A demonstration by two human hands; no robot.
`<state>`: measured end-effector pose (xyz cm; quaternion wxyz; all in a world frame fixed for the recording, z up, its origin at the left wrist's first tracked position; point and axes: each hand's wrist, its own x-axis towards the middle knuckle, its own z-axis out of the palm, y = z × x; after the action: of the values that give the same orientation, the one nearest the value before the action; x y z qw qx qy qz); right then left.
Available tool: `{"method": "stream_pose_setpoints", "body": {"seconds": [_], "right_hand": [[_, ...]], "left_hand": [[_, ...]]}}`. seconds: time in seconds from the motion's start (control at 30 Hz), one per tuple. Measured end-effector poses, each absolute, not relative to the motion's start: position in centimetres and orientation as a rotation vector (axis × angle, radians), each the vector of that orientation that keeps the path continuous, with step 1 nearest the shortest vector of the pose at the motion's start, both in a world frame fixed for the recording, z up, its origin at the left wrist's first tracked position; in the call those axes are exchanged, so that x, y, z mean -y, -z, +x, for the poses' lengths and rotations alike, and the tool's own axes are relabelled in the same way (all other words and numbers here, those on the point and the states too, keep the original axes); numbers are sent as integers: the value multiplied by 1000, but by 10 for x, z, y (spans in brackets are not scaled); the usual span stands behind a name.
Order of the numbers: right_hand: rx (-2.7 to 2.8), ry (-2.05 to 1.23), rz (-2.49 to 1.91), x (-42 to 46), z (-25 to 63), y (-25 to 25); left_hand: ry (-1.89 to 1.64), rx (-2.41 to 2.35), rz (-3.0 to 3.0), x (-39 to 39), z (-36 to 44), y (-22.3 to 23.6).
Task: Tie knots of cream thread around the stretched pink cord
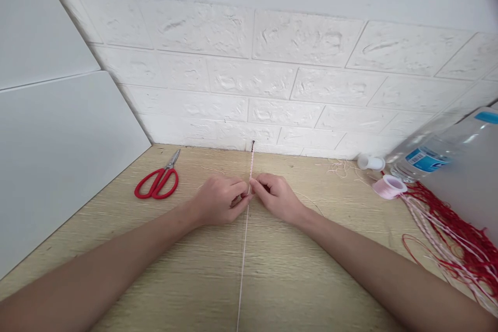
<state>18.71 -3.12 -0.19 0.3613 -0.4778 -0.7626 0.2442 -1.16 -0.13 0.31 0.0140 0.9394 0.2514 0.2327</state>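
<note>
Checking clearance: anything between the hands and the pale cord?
Nothing visible: the left hand and right hand meet at the pale cord. The red scissors lie off to the left, the pink spool off to the right.

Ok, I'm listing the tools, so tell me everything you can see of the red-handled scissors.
The red-handled metal scissors have two looped, seemingly plastic grips and short silvery blades that look closed. They lie flat on the pale wood-look table, left of the left hand, tips pointing toward the white brick-patterned wall and slightly right. Only the table touches them.
</note>
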Motion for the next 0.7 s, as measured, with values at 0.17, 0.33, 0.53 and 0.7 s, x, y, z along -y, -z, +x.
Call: {"method": "stream_pose_setpoints", "body": {"seconds": [0.17,0.33,0.53,0.7], "right_hand": [[1851,-886,-1254,29,189,2],[1824,-974,-1240,27,188,-2],[1801,-1072,-1215,27,189,0],[1761,-977,-1200,27,190,2]], "left_hand": [[-713,-723,2993,1,-10,-3],[-733,-653,3044,0,-9,-4],[-912,-558,3075,-2,-6,-1],[-992,-662,2966,1,-7,-4]]}}
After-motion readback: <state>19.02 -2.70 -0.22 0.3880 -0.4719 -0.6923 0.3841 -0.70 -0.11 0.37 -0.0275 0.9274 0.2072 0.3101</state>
